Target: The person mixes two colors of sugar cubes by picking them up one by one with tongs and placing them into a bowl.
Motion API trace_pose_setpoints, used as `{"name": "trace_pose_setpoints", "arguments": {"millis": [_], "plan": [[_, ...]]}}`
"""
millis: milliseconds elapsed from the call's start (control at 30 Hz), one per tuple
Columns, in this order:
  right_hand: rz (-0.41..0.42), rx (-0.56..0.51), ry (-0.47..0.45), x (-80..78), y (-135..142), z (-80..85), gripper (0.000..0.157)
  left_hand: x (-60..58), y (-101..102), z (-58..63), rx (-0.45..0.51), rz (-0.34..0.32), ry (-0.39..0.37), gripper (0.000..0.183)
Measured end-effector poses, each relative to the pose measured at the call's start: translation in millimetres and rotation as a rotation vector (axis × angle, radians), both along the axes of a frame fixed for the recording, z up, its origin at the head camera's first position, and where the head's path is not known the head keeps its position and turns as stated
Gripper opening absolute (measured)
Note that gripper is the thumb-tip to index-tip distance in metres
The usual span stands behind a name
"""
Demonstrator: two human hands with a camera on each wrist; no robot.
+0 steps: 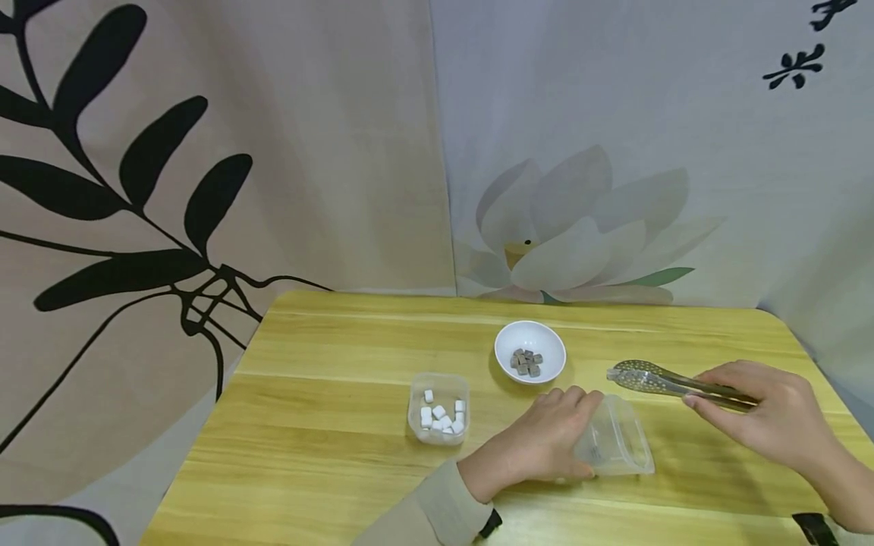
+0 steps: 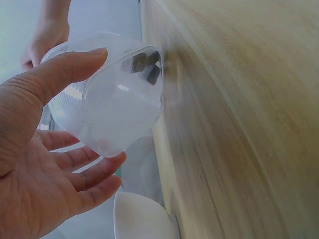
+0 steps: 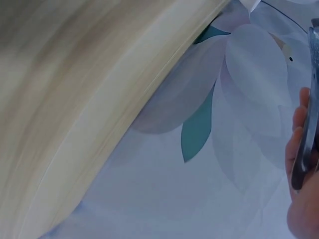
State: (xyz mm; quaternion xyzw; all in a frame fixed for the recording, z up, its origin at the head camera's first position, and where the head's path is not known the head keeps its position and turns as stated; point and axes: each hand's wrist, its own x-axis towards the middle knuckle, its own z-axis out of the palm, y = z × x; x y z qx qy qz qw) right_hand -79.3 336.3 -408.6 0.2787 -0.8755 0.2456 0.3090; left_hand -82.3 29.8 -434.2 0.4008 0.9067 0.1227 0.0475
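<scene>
In the head view my left hand (image 1: 546, 440) holds a clear plastic container (image 1: 617, 440), tipped onto its side with its mouth facing right. My thumb and fingers curve about the container's base end in the left wrist view, where a few dark cubes (image 2: 144, 64) show through the plastic. Farther right, my right hand (image 1: 771, 409) grips metal tongs (image 1: 717, 390) by the handles. Their perforated heads point left, above the table between the container and a white bowl (image 1: 501, 356). Several grey-brown cubes (image 1: 527, 362) lie in that bowl.
A small clear tub (image 1: 413, 398) with several white cubes (image 1: 439, 412) stands left of my left hand. All of it is on a wooden table (image 1: 307, 425). A curtain (image 1: 355, 152) printed with leaves and a flower hangs behind the table's far edge.
</scene>
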Motion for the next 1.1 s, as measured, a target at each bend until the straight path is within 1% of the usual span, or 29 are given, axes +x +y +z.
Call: {"name": "trace_pose_setpoints", "arguments": {"millis": [100,200,333,433,600,667,767,933,1100], "plan": [[-0.009,-0.004,0.022,-10.8,-8,1.8,0.023,0.0,1,1.1,-0.002,0.004,0.001,0.102],[-0.02,-0.002,0.019,-21.1,-19,2.8,0.023,0.0,1,2.1,-0.002,0.003,0.0,0.102],[-0.038,0.004,-0.016,-35.4,-36,3.2,0.027,0.0,0,3.3,0.003,-0.005,-0.002,0.101],[-0.047,0.015,-0.039,-46.0,-48,1.6,0.026,-0.3,0,3.5,0.001,-0.006,-0.002,0.1],[-0.055,0.046,-0.062,-55.9,-61,-2.9,0.024,-0.7,0,2.5,-0.006,-0.006,-0.001,0.099],[-0.047,0.054,-0.06,-57.1,-62,-4.8,0.024,-0.7,0,2.2,-0.007,-0.008,-0.001,0.099],[-0.047,0.066,-0.057,-54.4,-59,-6.1,0.024,-0.4,1,1.9,-0.01,-0.01,-0.001,0.099],[-0.088,0.074,-0.067,-42.4,-45,-4.3,0.027,0.0,1,2.2,-0.017,-0.005,-0.003,0.099],[-0.115,0.056,-0.049,-29.6,-26,-3.7,0.031,-0.1,0,1.8,-0.017,0.006,-0.009,0.099]]}}
